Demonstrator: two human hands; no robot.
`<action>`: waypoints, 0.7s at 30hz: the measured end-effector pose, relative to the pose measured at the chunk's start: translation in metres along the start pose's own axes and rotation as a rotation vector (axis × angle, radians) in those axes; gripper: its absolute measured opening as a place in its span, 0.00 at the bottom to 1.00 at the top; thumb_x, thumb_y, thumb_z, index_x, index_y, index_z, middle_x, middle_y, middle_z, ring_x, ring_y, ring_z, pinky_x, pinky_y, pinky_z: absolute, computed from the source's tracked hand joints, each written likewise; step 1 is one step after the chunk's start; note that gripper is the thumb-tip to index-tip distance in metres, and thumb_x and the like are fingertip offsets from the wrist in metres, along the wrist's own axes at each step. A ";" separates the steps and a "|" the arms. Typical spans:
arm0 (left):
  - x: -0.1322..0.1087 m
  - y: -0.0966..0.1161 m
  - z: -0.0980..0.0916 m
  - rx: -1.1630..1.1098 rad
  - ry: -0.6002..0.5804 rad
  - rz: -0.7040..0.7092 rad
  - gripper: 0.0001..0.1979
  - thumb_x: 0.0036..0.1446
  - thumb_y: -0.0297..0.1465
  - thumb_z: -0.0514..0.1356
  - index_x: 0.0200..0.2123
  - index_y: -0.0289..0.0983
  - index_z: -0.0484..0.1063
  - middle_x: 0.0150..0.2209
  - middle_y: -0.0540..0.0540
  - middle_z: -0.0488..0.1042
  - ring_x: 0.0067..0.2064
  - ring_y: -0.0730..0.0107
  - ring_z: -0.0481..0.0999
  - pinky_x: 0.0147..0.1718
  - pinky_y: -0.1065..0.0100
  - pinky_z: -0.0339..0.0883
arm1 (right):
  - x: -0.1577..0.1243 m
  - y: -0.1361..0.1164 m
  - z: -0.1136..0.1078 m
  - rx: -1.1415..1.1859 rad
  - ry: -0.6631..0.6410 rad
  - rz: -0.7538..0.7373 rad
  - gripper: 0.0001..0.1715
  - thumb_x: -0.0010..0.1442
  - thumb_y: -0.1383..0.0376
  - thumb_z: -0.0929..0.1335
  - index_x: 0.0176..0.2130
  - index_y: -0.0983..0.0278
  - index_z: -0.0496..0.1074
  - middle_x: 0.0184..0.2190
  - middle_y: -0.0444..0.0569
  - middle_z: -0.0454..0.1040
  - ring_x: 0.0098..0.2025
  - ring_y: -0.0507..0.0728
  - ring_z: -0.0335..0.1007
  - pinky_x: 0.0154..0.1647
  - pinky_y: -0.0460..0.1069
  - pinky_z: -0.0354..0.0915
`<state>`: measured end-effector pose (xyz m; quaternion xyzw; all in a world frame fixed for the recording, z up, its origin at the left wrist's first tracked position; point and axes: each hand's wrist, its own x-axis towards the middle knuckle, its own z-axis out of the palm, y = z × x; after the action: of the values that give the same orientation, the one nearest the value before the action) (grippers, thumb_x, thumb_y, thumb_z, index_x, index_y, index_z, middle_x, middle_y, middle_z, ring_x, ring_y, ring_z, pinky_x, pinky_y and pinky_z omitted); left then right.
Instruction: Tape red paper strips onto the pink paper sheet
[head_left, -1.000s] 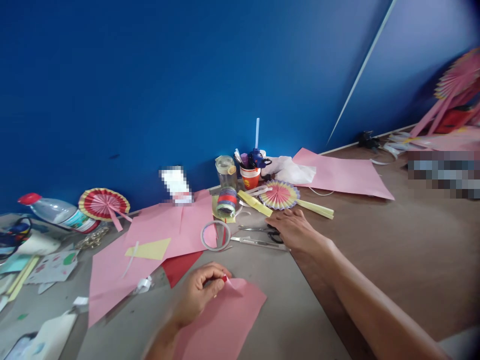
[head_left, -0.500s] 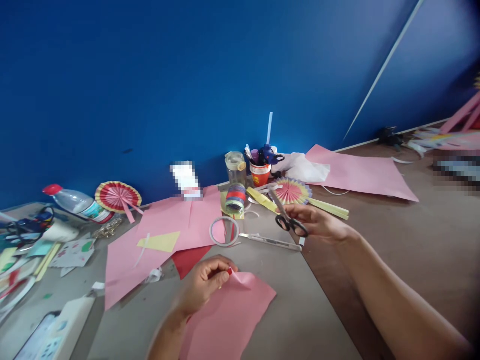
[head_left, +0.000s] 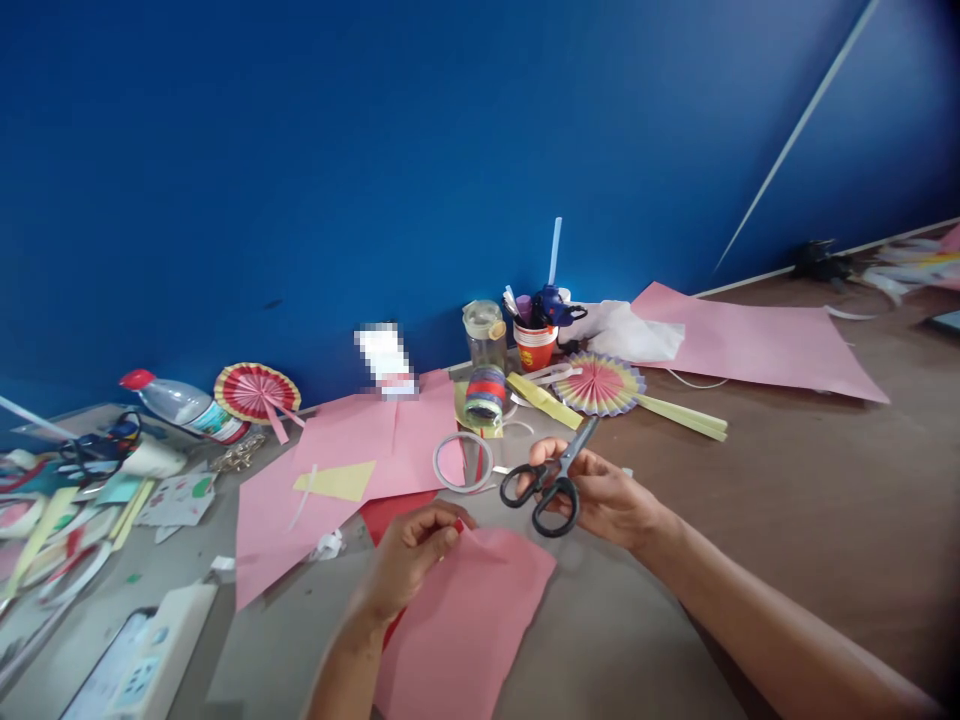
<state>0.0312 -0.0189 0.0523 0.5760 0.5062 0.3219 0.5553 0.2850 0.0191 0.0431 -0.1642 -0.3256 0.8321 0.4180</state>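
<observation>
My left hand [head_left: 420, 548] pinches the top edge of a pink paper sheet [head_left: 469, 620], with a bit of red showing at the fingertips. Black-handled scissors [head_left: 568, 462] lie across the fingers of my right hand [head_left: 600, 488], blades toward the wall and handle loops toward the pink sheet. Behind my hands a roll of clear tape [head_left: 463, 462] lies on the edge of more pink paper [head_left: 274, 520]. The utility knife seen earlier is now mostly hidden behind my right hand.
Toward the wall stand a jar [head_left: 484, 335], a red cup of tools [head_left: 535, 345] and stacked colored tapes [head_left: 484, 395]. Paper fans [head_left: 602, 384] lie nearby. A bottle [head_left: 184, 405] and a power strip [head_left: 169, 640] are at left, pink paper [head_left: 772, 345] at right.
My right hand has moved left and nearer with the scissors, which have turned so their loops point toward the left hand. The view has shifted slightly. My left hand still pinches the pink paper.
</observation>
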 end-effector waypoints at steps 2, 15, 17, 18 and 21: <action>0.000 -0.001 0.000 0.010 0.012 -0.008 0.13 0.54 0.40 0.60 0.30 0.35 0.75 0.37 0.44 0.74 0.30 0.73 0.65 0.28 0.71 0.56 | -0.002 -0.002 0.002 0.014 0.008 0.001 0.21 0.47 0.61 0.76 0.41 0.64 0.71 0.35 0.50 0.76 0.34 0.50 0.70 0.32 0.42 0.59; 0.004 -0.006 0.004 0.012 -0.021 0.001 0.10 0.55 0.38 0.60 0.29 0.36 0.74 0.36 0.44 0.75 0.37 0.66 0.70 0.35 0.70 0.61 | 0.004 0.018 0.021 -0.340 0.203 -0.006 0.19 0.52 0.62 0.71 0.42 0.61 0.63 0.32 0.45 0.72 0.24 0.47 0.59 0.20 0.42 0.51; 0.004 -0.007 0.004 0.017 -0.017 -0.008 0.10 0.55 0.38 0.60 0.30 0.36 0.75 0.37 0.44 0.75 0.38 0.66 0.71 0.36 0.70 0.61 | 0.002 0.023 0.024 -0.512 0.179 -0.027 0.17 0.53 0.65 0.69 0.43 0.61 0.64 0.31 0.43 0.70 0.25 0.47 0.60 0.23 0.42 0.54; 0.004 -0.007 0.003 0.018 -0.010 -0.009 0.10 0.55 0.38 0.60 0.30 0.36 0.75 0.38 0.45 0.75 0.39 0.66 0.71 0.36 0.70 0.61 | 0.000 0.025 0.026 -0.640 0.166 -0.048 0.18 0.52 0.68 0.68 0.44 0.61 0.65 0.30 0.43 0.70 0.25 0.47 0.60 0.24 0.43 0.56; 0.003 -0.005 0.000 0.028 0.044 -0.031 0.11 0.54 0.38 0.60 0.31 0.36 0.75 0.34 0.47 0.75 0.37 0.66 0.70 0.36 0.70 0.61 | -0.006 0.032 0.033 -1.104 0.133 -0.152 0.23 0.47 0.72 0.65 0.45 0.61 0.68 0.31 0.43 0.71 0.27 0.50 0.63 0.29 0.45 0.59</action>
<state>0.0308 -0.0170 0.0468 0.5684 0.5317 0.3190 0.5408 0.2515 -0.0129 0.0453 -0.3867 -0.6968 0.4935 0.3485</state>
